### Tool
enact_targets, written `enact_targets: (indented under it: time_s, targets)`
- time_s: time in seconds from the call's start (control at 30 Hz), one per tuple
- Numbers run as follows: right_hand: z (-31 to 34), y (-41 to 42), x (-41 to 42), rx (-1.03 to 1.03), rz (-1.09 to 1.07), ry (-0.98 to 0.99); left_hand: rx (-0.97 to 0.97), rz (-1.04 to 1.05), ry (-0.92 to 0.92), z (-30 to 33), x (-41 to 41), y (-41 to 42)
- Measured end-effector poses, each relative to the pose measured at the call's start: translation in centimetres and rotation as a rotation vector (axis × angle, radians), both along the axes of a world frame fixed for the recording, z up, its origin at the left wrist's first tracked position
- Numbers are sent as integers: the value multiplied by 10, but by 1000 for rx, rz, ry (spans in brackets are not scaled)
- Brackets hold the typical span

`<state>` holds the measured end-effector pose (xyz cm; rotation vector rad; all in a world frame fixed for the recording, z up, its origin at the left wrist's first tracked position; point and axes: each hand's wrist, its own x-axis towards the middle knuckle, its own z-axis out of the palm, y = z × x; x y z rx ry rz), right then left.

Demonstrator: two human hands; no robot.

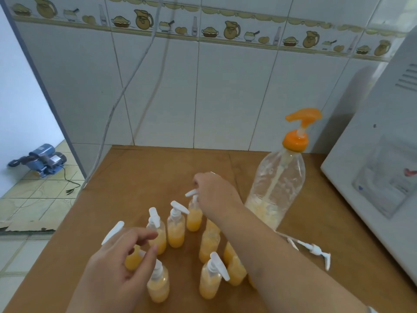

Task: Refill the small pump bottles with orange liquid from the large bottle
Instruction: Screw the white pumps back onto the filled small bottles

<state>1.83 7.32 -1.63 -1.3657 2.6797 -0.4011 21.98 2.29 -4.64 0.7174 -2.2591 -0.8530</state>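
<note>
Refilling looks nearly finished: small pump bottles (176, 229) mid-table hold orange liquid, large bottle (277, 188) toward the right edge nearly drained. Your right hand (214, 195) pinches the farthest pump; left hand (121, 263) hovers open. One loose pump (316, 250) remains.

My small pump bottles (176, 231) stand upright in a loose cluster, clear with white pumps and orange liquid inside (levels vary). The large bottle (278, 188) stands just right of them, clear, orange-pumped, holding only pale dregs at its base.
</note>
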Motion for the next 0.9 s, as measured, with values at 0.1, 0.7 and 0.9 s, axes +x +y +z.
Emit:
enact_targets:
  time_s: [0.1,0.7,0.9]
  targets:
    - [24,32,9,-229,27,7,-10,-39,2,5,-9,2]
    - [-186,290,-60,0,-374,-118,-80,-404,-1052,9,-109,18]
    - [-157,259,-46,162,-364,-114,-58,-400,-1167,0,-134,11]
